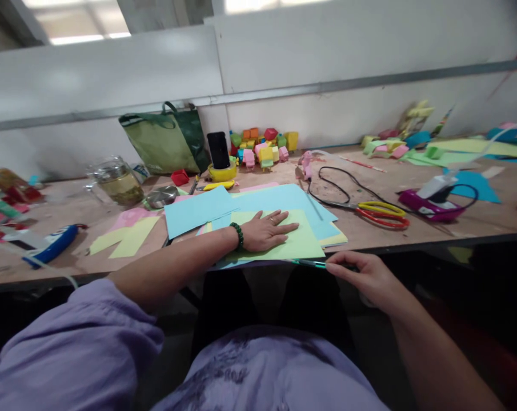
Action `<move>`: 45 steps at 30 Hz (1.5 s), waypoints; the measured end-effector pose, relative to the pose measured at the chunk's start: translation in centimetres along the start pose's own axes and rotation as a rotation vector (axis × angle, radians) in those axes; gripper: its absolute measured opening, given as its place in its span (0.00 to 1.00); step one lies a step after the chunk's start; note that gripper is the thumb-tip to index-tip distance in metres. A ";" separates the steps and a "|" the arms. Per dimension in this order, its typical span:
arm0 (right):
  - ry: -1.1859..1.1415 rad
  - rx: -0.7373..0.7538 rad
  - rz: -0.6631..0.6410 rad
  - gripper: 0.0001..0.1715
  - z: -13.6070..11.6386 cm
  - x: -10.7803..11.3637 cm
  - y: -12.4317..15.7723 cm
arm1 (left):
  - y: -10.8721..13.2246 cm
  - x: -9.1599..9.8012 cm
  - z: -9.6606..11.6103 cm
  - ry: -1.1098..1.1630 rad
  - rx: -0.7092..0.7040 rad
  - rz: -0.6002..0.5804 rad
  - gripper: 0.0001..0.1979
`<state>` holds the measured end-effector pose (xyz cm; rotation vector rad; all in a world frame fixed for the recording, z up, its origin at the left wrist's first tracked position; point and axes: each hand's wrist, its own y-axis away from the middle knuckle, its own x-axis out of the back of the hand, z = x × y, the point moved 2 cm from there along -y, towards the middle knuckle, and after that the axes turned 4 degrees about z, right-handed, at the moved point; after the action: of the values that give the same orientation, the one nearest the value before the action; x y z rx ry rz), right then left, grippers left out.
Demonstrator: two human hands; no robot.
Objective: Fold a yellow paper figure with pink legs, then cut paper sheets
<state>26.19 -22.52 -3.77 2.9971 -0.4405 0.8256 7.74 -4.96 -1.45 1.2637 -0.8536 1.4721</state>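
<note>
My left hand lies flat with its fingers spread on a light green sheet, near the table's front edge. Blue sheets lie under the green one, and another blue sheet is to the left. In my right hand is a thin teal pen-like tool, pinched between thumb and fingers. Its tip points left along the front edge of the sheets. What exactly the tip touches is too small to tell.
Scissors, a glue gun with a black cable and a purple power strip lie to the right. Behind are folded paper pieces, a phone and a green bag. A glass jug stands left.
</note>
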 end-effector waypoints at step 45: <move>0.065 0.022 0.082 0.23 -2.1 -2.8 0.5 | 4.8 0.3 -3.2 0.018 0.072 -0.017 0.27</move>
<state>22.66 -22.13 -3.39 2.9796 -0.5597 0.9361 2.23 -3.22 -1.49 1.3065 -0.7823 1.5102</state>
